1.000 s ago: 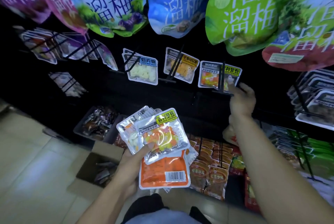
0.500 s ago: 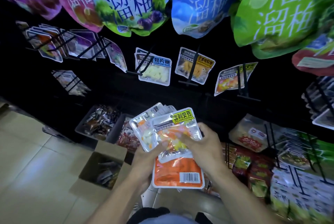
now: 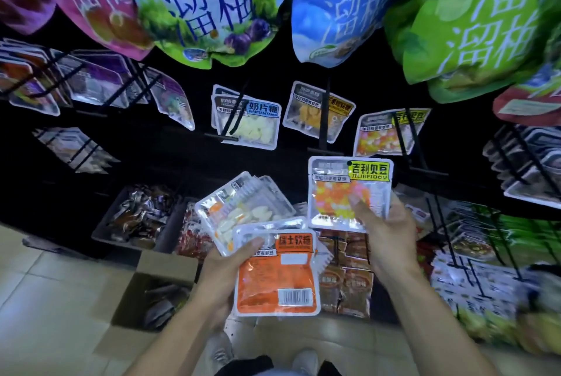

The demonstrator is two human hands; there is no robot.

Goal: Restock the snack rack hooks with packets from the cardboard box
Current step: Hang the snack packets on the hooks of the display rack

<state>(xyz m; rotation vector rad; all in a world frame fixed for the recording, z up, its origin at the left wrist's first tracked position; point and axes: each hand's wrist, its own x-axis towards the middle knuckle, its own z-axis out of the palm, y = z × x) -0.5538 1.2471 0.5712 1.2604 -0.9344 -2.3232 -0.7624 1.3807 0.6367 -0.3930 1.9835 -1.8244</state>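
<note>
My left hand (image 3: 226,272) grips a fanned stack of packets, with an orange packet (image 3: 274,284) on top and a white-candy packet (image 3: 239,208) behind it. My right hand (image 3: 385,233) holds a single yellow-labelled jelly bean packet (image 3: 340,190), lifted clear of the stack, thumb across its front. Above it hangs a matching packet (image 3: 382,132) on a black rack hook (image 3: 406,135). The open cardboard box (image 3: 148,296) sits on the floor at lower left with a few packets inside.
Two more hooks hold a milk-candy packet (image 3: 258,123) and a yellow-sweet packet (image 3: 315,111). Large plum bags (image 3: 212,5) hang overhead. Black trays of snacks (image 3: 136,211) and packed hooks (image 3: 528,169) stand close around. Pale floor tiles (image 3: 45,299) lie to the left.
My right hand came down from the right hook to the stack and drew off the top jelly bean packet, lifting it up and right. The orange packet now shows on top.
</note>
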